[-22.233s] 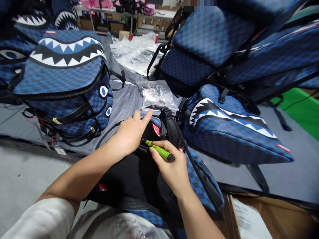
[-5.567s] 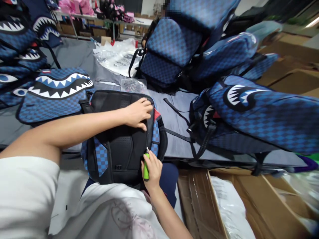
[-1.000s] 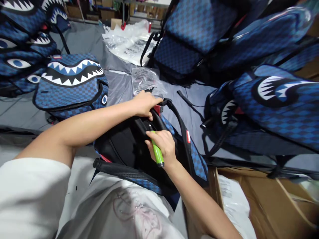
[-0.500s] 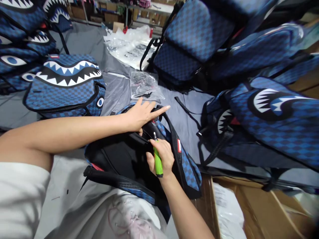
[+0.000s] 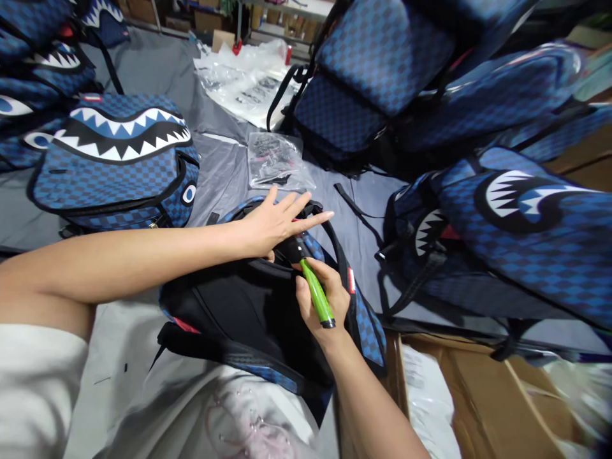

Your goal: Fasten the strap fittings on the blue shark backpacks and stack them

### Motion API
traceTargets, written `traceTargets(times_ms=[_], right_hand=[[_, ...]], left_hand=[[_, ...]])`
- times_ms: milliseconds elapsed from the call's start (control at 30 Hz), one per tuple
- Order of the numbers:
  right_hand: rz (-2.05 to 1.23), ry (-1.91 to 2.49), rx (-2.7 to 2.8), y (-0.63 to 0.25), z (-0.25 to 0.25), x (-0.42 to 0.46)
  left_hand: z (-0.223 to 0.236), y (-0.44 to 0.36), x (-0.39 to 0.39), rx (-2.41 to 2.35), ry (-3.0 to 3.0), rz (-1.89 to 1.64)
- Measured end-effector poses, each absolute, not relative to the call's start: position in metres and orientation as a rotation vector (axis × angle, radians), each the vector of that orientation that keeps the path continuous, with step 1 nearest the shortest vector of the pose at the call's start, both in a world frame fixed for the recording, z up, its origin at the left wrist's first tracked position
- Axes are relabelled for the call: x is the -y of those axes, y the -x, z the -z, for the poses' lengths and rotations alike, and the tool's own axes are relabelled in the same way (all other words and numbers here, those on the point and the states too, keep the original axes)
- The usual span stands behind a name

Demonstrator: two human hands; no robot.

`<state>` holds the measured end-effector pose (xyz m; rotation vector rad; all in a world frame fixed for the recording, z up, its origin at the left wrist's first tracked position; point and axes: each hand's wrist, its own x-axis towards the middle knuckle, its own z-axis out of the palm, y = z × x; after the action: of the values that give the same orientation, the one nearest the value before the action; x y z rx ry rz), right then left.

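A blue checkered backpack (image 5: 248,312) lies back side up across my lap and the table edge, its black padded panel facing me. My left hand (image 5: 275,220) rests on its top near the carry handle, fingers stretched out and spread. My right hand (image 5: 322,299) is closed round a green pen-like tool (image 5: 316,296), whose tip points at the top of the backpack just under my left fingers.
A shark-mouth backpack (image 5: 115,159) lies at the left, and several more are stacked at the right (image 5: 507,217) and back (image 5: 373,76). A clear plastic bag (image 5: 275,159) lies on the grey table (image 5: 229,172). Open cardboard boxes (image 5: 497,401) stand at the lower right.
My right hand has tilted the green tool and brought its tip closer under my left fingers. My left hand stays spread on the backpack top. The view has shifted slightly.
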<state>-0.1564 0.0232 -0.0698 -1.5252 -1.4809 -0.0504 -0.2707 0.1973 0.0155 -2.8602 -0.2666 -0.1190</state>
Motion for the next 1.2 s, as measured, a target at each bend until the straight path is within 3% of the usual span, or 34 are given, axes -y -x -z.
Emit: traceTargets(times_ms=[233, 633, 933, 1200], right_hand=[[0.084, 1.465, 1.654, 0.154, 0.050, -0.026], [-0.461, 1.802, 1.716, 0.141, 0.000, -0.056], [-0.115, 1.732, 1.930, 0.140, 0.007, -0.049], [-0.125, 1.694, 1.937, 0.136, 0.014, -0.053]], left_hand=[[-0.011, 0.270, -0.199, 0.291, 2.887, 0.178], [-0.013, 0.265, -0.192, 0.683, 2.912, 0.129], [-0.023, 0.267, -0.200, 0.695, 2.924, 0.037], [-0.016, 0.266, -0.207, 0.660, 2.969, 0.057]])
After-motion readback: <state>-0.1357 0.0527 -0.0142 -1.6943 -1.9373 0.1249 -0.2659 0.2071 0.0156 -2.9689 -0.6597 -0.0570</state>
